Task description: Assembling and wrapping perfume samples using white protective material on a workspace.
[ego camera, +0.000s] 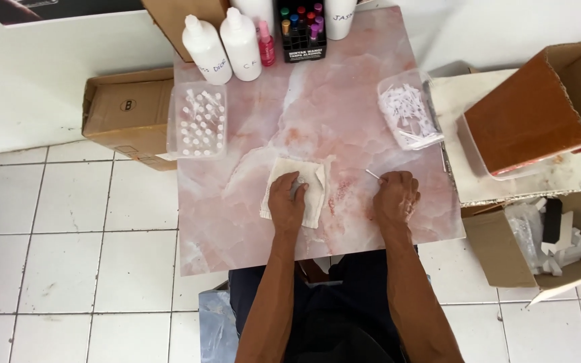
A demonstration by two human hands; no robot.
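The pink marble-pattern table (pixel 344 114) fills the middle of the view. At two o'clock from it a brown cardboard box (pixel 539 107) lies tilted, and at ten o'clock another flat carton (pixel 126 111) lies on the floor. At twelve o'clock stand two white bottles (pixel 223 47) and a black rack of coloured markers (pixel 302 30). A clear tray of small vials (pixel 198 121) sits at ten o'clock on the table, and a clear tub of small white pieces (pixel 408 111) at two o'clock.

Near the table centre lies a cream cloth (pixel 311 185). The left hand (pixel 286 202) presses on it, fingers bent over something small and pale, perhaps a vial; the view is too poor to be sure. The cloth looks soft and light, and it will crumple; a corner is the best place to take it.

At three o'clock from the cloth, the right hand (pixel 395 196) pinches a thin white stick (pixel 372 174) between the fingertips. The stick seems very light and easy to bend, so a gentle pinch near its middle suits it.
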